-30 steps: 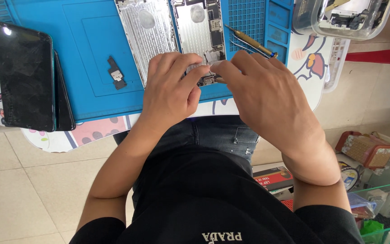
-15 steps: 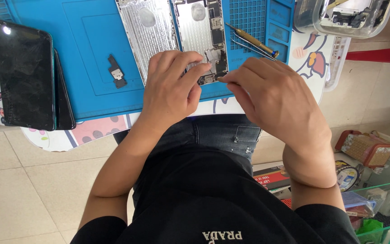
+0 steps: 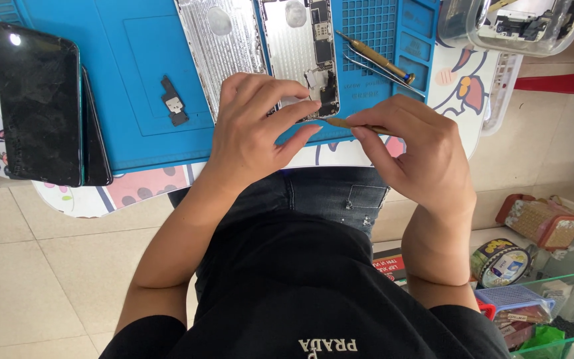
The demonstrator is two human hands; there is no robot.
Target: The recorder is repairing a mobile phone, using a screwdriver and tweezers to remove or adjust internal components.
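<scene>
Head view: an opened phone (image 3: 310,56) is seen at upper centre on the blue mat (image 3: 101,80), its back shell (image 3: 224,46) laid alongside. The left hand (image 3: 254,126) is pressed on the lower edge, nothing clasped. A thin pry tool (image 3: 343,123) is pinched in the right hand (image 3: 420,153). Internals remain mounted; disassembly is judged partial.

- The left hand (image 3: 255,126) and right hand (image 3: 420,149) are bare, with no gloves, rings or watch in view.
- Both forearms are uncovered up to short black sleeves near the bottom edge.
- A black T-shirt (image 3: 300,286) covers the torso, with small pale lettering on its chest.
- Dark grey jeans (image 3: 327,193) show a stitched pocket seam and a small metal rivet.
</scene>
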